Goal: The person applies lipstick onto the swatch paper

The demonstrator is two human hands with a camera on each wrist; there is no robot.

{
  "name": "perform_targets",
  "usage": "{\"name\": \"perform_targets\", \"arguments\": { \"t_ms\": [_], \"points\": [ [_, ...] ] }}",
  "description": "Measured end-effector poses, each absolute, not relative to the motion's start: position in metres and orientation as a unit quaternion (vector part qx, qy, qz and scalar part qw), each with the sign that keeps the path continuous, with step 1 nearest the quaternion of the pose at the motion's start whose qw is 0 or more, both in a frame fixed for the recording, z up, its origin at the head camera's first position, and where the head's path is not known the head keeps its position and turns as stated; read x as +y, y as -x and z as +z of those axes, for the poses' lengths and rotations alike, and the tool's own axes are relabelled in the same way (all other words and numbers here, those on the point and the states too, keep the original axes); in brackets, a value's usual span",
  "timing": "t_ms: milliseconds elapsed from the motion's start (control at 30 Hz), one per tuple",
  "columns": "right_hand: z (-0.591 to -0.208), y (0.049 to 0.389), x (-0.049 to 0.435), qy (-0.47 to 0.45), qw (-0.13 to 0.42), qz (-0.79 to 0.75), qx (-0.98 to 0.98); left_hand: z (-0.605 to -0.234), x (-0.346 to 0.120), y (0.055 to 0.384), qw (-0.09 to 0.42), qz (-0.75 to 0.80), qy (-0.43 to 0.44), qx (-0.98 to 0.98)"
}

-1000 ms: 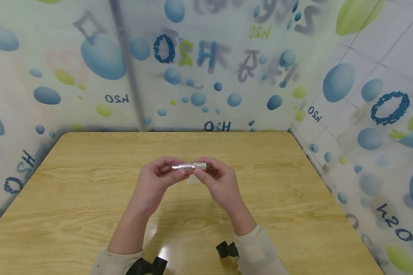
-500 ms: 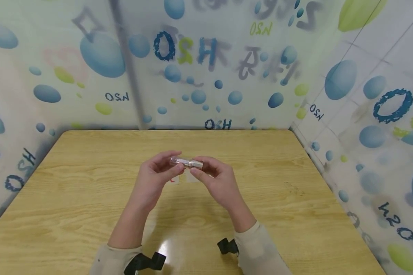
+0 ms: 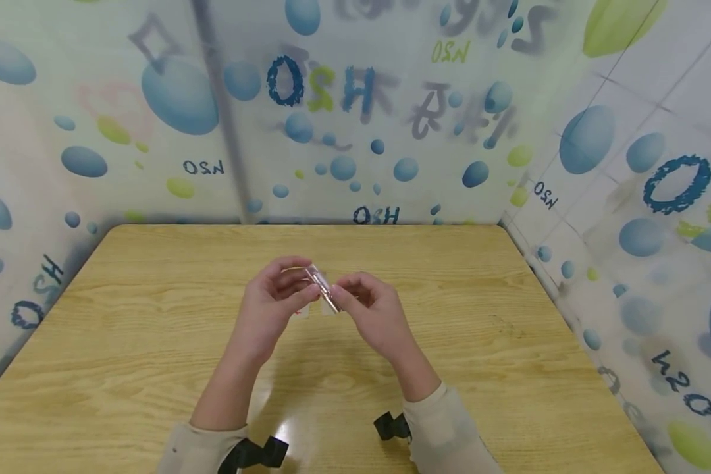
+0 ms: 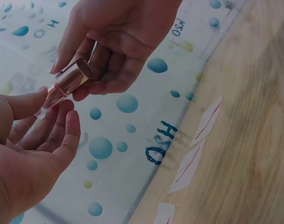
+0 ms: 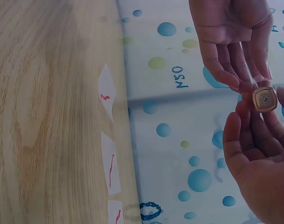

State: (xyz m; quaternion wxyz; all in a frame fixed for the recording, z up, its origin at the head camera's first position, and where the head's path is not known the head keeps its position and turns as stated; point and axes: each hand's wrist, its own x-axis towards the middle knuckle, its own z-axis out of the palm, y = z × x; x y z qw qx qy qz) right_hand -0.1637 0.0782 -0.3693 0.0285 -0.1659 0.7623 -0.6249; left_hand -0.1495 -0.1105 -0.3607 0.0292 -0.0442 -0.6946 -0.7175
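Observation:
Both hands hold a lipstick (image 3: 322, 288) above the middle of the table, its body tilted with the gold end toward the person. My left hand (image 3: 266, 309) pinches the clear upper part between thumb and fingers. At the rose-gold end, my right hand (image 3: 379, 319) has its thumb and fingers on the tube. The left wrist view shows the lipstick (image 4: 73, 79) from the side, a shiny gold base with a clear part beyond it. Facing the right wrist camera is the square base of the lipstick (image 5: 265, 100), bearing a small label.
White paper slips with red marks, a near one (image 4: 208, 120) and another (image 4: 186, 170), lie in a row on the wooden table (image 3: 154, 316). The hands mostly cover them in the head view. Behind stands a drop-patterned curtain (image 3: 343, 131); black straps (image 3: 255, 454) circle the wrists.
The lipstick has turned from nearly level to steeply slanted, its gold end swinging down toward the person. The hands have shifted only slightly, both staying on it.

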Motion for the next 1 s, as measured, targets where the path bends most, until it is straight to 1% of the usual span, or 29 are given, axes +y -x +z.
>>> {"name": "perform_targets", "arguments": {
  "t_ms": [200,300,700,833,1000],
  "points": [
    [-0.368,0.164,0.080,0.163,0.048,-0.626,0.761,-0.359,-0.107,0.148,0.035,-0.697,0.094,-0.710],
    [-0.367,0.165,0.082,0.170,0.049,-0.621,0.763,-0.358,-0.107,0.148,0.034,-0.683,0.106,-0.722],
    [-0.368,0.164,0.084,0.205,0.014,-0.583,0.786,-0.358,-0.107,0.147,0.024,-0.632,0.099,-0.768],
    [-0.366,0.167,0.086,0.206,-0.007,-0.561,0.802,-0.359,-0.110,0.146,0.022,-0.611,0.095,-0.785],
    [-0.364,0.180,0.090,0.221,-0.032,-0.535,0.815,-0.361,-0.114,0.145,0.056,-0.562,0.088,-0.820]
  ]
}}
